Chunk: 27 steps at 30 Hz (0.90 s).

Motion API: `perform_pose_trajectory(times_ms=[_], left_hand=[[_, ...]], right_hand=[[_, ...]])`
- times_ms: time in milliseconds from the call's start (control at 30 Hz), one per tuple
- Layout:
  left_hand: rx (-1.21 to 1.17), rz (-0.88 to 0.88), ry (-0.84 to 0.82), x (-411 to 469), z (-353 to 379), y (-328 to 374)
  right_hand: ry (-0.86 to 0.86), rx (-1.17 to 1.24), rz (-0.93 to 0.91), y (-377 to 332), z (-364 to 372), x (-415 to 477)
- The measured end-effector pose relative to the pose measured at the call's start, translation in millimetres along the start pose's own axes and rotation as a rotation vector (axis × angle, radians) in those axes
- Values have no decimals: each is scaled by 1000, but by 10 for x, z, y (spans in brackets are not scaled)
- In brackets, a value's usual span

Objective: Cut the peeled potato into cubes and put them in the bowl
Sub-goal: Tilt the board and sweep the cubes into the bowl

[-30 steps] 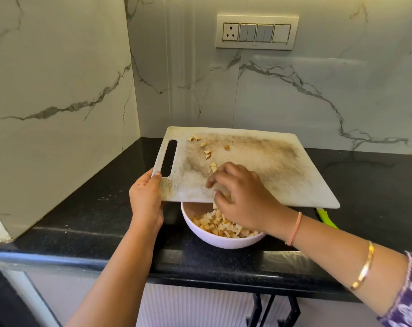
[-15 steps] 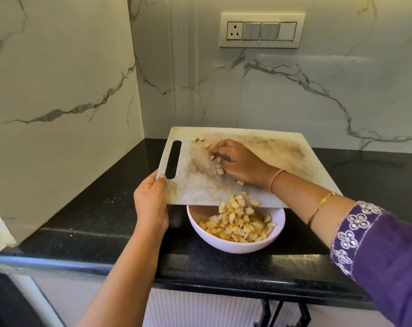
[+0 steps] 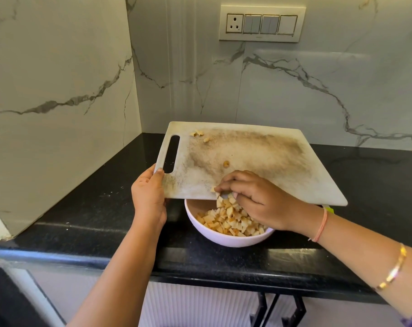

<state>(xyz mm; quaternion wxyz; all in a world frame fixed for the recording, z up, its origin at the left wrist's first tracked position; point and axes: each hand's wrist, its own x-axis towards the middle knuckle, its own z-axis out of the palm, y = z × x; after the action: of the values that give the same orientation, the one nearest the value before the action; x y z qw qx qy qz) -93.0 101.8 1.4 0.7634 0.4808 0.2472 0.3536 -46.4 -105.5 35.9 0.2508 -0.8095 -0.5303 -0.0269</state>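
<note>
A stained white cutting board (image 3: 259, 159) is held tilted over a white bowl (image 3: 224, 238) on the black counter. My left hand (image 3: 149, 193) grips the board's near left corner by the handle slot. My right hand (image 3: 252, 199) rests at the board's near edge with fingers curled, brushing potato cubes off it; a cube or two sits under the fingertips. The bowl holds a heap of potato cubes (image 3: 231, 220). A few stray cubes (image 3: 199, 134) stay near the board's far left, and one cube (image 3: 226, 164) lies mid-board.
The black counter (image 3: 94, 208) sits in a corner of marble walls, its front edge near me. A green object (image 3: 329, 210) peeks out under the board's right corner. A switch panel (image 3: 261, 23) is on the back wall.
My right hand has swept from the board's far part down to its near edge, pushing cubes into the bowl. The left hand keeps its hold on the board.
</note>
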Motion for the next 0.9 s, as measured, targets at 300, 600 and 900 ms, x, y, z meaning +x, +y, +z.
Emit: perform_pose_trajectory(times_ms=[300,600,900], left_hand=[[-12,4,-10,-9,-14,-28],[-6,-7,6,7,2,-4],[-16,-8,-12,1,13,-1]], right_hand=[[90,172,198,233,-107,272],[-88,262,107,101,-36,-100],[96,215,-14,32,-68,304]])
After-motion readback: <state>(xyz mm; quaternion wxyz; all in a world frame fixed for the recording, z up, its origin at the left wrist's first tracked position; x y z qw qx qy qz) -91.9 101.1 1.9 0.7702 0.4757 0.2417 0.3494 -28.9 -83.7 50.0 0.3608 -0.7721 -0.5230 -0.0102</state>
